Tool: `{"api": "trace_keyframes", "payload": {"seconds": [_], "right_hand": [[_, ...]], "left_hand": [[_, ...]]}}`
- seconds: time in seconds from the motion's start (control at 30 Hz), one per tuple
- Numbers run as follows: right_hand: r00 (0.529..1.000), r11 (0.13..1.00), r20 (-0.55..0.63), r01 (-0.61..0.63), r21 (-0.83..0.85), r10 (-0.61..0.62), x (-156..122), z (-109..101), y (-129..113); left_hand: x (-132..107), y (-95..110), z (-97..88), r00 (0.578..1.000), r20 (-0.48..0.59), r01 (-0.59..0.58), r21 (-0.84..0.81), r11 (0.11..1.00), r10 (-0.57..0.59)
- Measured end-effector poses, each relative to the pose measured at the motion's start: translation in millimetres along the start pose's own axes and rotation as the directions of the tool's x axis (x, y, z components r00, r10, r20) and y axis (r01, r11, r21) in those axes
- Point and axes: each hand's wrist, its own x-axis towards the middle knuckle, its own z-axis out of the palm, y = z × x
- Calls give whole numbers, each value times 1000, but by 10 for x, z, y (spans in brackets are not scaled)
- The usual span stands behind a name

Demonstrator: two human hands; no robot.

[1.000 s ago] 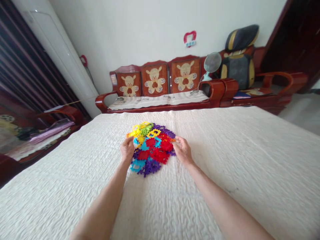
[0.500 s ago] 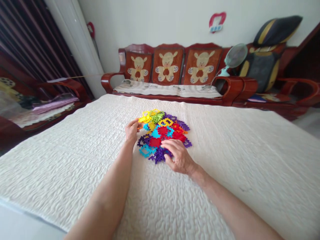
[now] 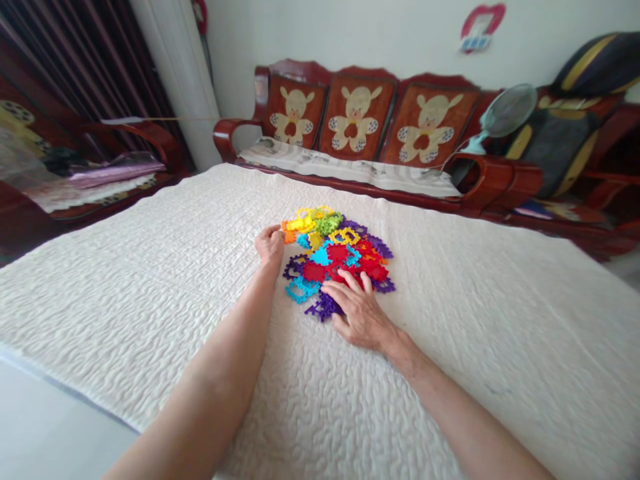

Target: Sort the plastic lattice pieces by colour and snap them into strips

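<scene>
A loose pile of flat plastic pieces with toothed edges lies on the quilted cover. At the pile's left edge, my left hand [image 3: 269, 245] is closed, with its fingertips pinched on an orange toothed piece [image 3: 289, 236]. Yellow pieces [image 3: 306, 223] and a green piece [image 3: 329, 223] lie beside it at the far side. My right hand [image 3: 361, 313] has its fingers spread over the near side, touching the pile above a purple piece [image 3: 324, 306]. Around its fingertips are red pieces [image 3: 315, 271], and a light blue piece [image 3: 302, 290] lies to their left.
The cream quilted cover [image 3: 165, 287] spreads over a wide flat surface. Behind it stands a wooden sofa [image 3: 235, 137] with bear cushions [image 3: 356, 117]. A small fan [image 3: 509, 112] and a padded black-and-yellow seat [image 3: 555, 147] are at the right, an armchair at the left.
My left hand has drawn its fingers together at the orange piece, which now shows more plainly. My right hand's fingers have spread over the pile. The whole view has shifted and tilted slightly.
</scene>
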Motion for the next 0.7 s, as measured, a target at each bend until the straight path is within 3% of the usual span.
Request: {"api": "trace_keyframes", "payload": {"seconds": [0.2, 0.7], "right_hand": [[997, 997, -23, 73, 2, -73, -8, 25, -19], [1000, 998, -1, -26, -49, 26, 63, 54, -14]], "left_hand": [[20, -20, 20, 1000, -5, 11, 8, 1000, -11], [-34, 19, 14, 1000, 12, -12, 14, 1000, 12]]}}
